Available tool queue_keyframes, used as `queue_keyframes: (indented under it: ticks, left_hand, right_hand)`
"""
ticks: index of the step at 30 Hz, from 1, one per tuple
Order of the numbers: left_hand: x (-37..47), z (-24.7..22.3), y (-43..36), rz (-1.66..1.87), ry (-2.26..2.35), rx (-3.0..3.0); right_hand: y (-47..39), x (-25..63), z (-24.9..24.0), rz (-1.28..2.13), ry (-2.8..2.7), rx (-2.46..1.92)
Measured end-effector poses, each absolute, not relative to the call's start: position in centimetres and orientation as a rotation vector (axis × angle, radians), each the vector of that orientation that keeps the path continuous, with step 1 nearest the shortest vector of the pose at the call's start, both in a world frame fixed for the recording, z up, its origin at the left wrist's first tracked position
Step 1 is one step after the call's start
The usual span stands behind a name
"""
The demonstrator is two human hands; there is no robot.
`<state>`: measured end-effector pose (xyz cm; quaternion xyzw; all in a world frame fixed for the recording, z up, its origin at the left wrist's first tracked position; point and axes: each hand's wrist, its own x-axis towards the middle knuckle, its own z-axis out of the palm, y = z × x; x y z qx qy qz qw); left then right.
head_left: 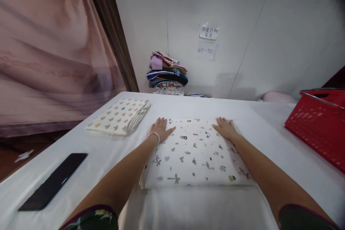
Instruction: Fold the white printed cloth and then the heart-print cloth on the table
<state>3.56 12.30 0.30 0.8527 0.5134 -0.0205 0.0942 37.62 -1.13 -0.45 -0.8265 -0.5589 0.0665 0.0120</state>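
A white table (269,125) spans the scene, a red basket (318,125) at its right side. Near the middle, before the person, lies a folded white cloth (194,147) printed with small plants and animals, its layers showing at the near left corner. It looks light, soft and floppy, unlikely to break but apt to crease, and its layers could slide apart if only the top one is pulled. The surest hold appears to be at both side edges, thumbs above and fingers beneath every layer. To its left rests a second folded cloth (115,116), with a grey print, beyond what looks like a black phone (54,181). The left hand (159,128), a bracelet (158,137) at its wrist, and right hand (226,128) press open-palmed at the far corners, fingers slightly spread, grasping nothing.
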Motion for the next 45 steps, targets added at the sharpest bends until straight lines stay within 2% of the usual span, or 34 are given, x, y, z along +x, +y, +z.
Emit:
queue_keyframes:
  ticks: [5,10,14,21,25,31,34,40,45]
  left_hand:
    - [3.7,0.2,12.5,-0.101,1.553,2.555]
    - [3.8,0.0,12.9,-0.059,1.552,2.594]
    - [3.8,-0.2,13.1,-0.036,1.544,2.600]
    - [3.9,-0.1,13.1,-0.053,1.559,2.592]
    - [4.0,0.2,12.9,-0.055,1.565,2.594]
    - [3.9,0.1,12.8,-0.070,1.529,2.588]
    - [3.9,-0.1,12.8,-0.055,1.525,2.578]
    - [4.1,1.4,12.9,-0.047,1.489,2.518]
    - [2.3,3.1,8.8,0.090,1.343,2.701]
  right_hand:
    - [-0.1,33.6,1.3,0.154,-1.916,-2.372]
    - [1.2,30.8,0.9,0.333,-2.063,-2.208]
    - [1.1,31.7,1.0,0.418,-2.024,-2.186]
    - [-0.1,36.1,0.3,0.331,-1.758,-2.464]
    - [-0.4,37.0,0.6,0.413,-1.756,-2.449]
    - [-3.5,38.5,0.5,0.203,-1.677,-2.556]
    - [-4.5,39.2,-0.1,0.263,-1.639,-2.623]
    - [-6.0,38.1,1.8,0.256,-1.650,-2.625]
    - [-12.8,35.4,1.9,0.070,-1.829,-2.503]
